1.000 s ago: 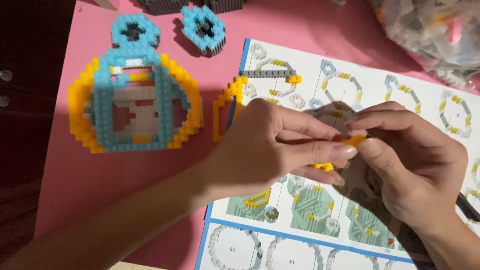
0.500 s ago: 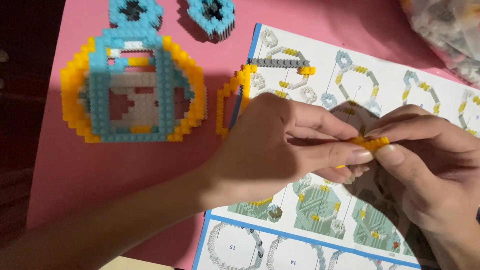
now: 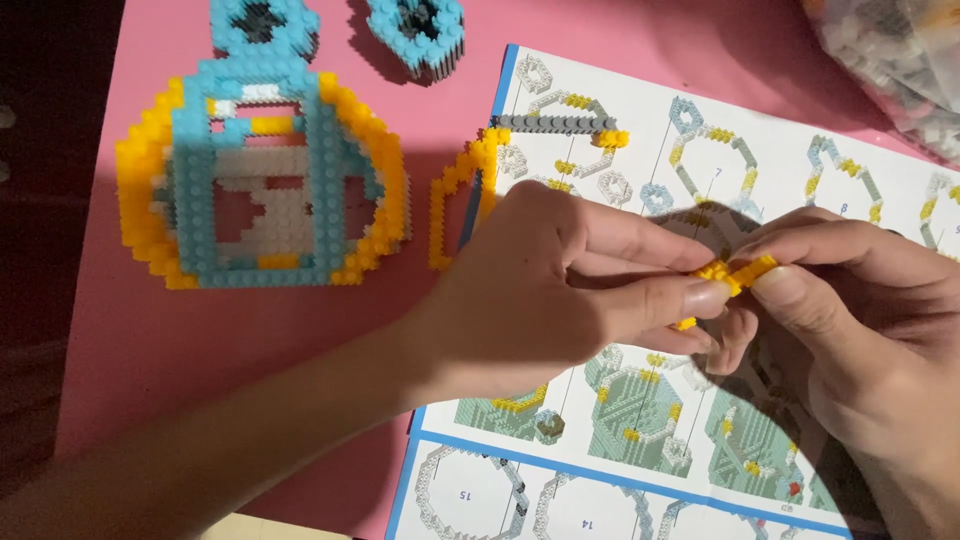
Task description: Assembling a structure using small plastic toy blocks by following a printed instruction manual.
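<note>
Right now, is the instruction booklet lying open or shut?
Open. The instruction booklet lies spread flat on the pink mat, its printed build-step diagrams facing up beneath both hands.

Small yellow brick piece [image 3: 738, 272], right of centre frame: short studded strip, lying nearly level, pinched at both ends, partly hidden.

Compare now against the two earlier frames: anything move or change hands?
No handover. Both hands, left hand and right hand, keep pinching the small yellow brick piece above the instruction booklet; the pinch drifted slightly right in view. The yellow and blue brick model and the loose yellow brick arc stayed on the pink mat.
</note>
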